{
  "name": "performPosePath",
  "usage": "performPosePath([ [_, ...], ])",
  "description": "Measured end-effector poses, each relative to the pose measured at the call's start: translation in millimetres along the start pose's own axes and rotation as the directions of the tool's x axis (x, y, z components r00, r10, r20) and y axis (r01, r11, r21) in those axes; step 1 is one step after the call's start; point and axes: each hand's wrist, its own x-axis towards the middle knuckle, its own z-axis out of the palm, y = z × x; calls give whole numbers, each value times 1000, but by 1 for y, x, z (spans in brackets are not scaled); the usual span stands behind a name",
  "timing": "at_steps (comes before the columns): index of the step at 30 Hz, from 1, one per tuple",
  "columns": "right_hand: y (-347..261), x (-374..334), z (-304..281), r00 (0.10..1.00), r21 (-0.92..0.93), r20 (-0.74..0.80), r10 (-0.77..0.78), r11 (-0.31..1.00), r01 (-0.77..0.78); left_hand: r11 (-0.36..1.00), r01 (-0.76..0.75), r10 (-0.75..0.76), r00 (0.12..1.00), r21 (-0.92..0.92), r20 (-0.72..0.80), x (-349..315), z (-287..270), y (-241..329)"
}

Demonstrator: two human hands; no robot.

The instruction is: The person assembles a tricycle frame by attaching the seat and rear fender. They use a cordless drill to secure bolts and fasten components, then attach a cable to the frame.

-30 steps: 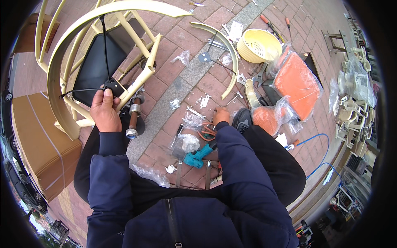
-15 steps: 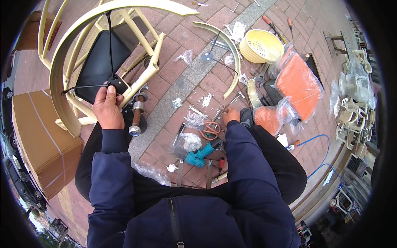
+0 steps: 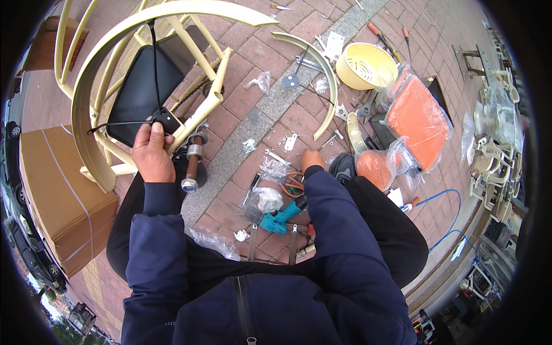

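Observation:
My left hand pinches a small black bracket, its thumb on top. Thin black stays run from the bracket to a cream curved mudguard. The mudguard arches over a cream bicycle frame. Just below, a brown axle tube with a metal nut sticks out. My right hand is down at the paving among small loose parts, its fingers hidden beneath it. Around it lie a spanner, orange-handled scissors partly under my sleeve, and a small white plate.
A teal power drill and plastic wrapping lie between my legs. Ahead are a second mudguard piece, a yellow basket and a wrapped orange pad. A cardboard box stands at the left, a blue cable at the right.
My right hand has moved slightly left and toward me, its sleeve now covering part of the scissors. My left hand keeps its hold on the bracket.

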Motion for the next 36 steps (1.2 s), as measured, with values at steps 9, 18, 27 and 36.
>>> performPosePath([
  [9, 40, 10, 3, 999, 85, 28, -35, 996, 32, 1000, 15, -15, 1000, 22, -5, -1, 0, 0],
  [18, 63, -20, 11, 997, 198, 61, -52, 979, 39, 1000, -23, 23, 1000, 19, -8, 0, 2, 0],
  [27, 34, -22, 22, 998, -95, 41, 45, 995, -41, 999, -29, 28, 998, 28, 50, -6, 6, 2],
  [36, 51, -10, -22, 861, 785, 505, 59, 382, -487, 999, 12, -9, 998, -40, 65, -7, 9, 2],
])
